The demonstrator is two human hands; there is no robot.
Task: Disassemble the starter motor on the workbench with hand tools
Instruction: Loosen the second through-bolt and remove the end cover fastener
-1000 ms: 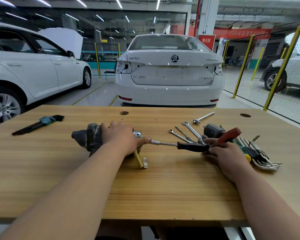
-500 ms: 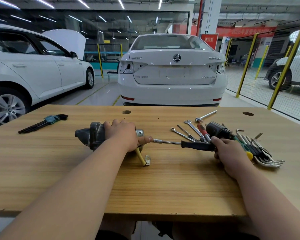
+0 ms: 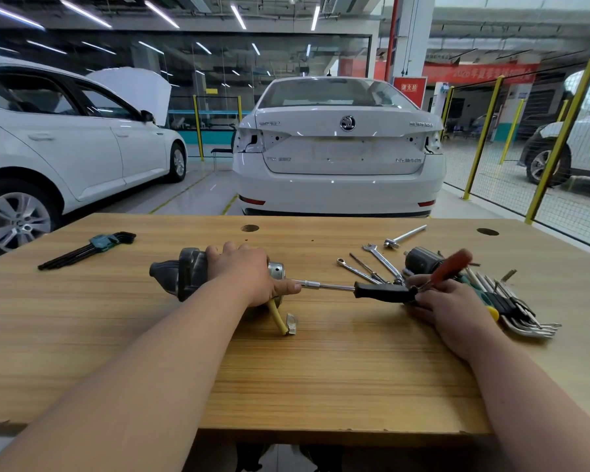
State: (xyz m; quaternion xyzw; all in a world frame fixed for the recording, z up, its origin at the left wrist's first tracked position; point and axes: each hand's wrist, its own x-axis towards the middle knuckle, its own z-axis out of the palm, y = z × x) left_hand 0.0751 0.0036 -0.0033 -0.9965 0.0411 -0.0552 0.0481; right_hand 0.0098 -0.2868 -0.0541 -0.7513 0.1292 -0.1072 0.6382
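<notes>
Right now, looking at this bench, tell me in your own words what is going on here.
A person is working on a starter motor lying on a wooden bench. The left hand grips the motor; the right hand holds a black-handled driver whose shaft reaches the motor's end by the left thumb. A red-handled tool sticks up at the right hand. Spanners lie behind.
</notes>
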